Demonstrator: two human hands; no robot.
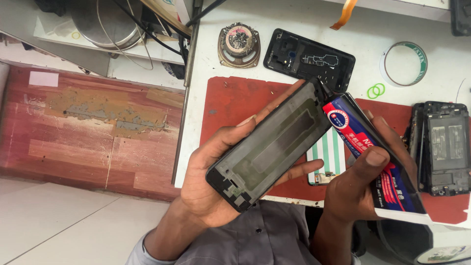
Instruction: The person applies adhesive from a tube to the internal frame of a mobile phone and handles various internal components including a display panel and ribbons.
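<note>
My left hand (208, 181) holds a black phone frame (272, 145) from below, its inner side up and tilted. My right hand (360, 184) grips a blue, red and black glue tube (373, 152), with the thumb pressed on its side. The tube's black nozzle (321, 91) touches the frame's upper corner. Both hands hover over a red work mat (230, 100) on a white bench.
Another black phone frame (309, 59) and a round speaker (239, 44) lie at the back of the bench. A tape roll (403, 64) and green rings (376, 90) sit at right. An opened phone (444, 147) lies far right. A striped panel (331, 152) lies under the hands.
</note>
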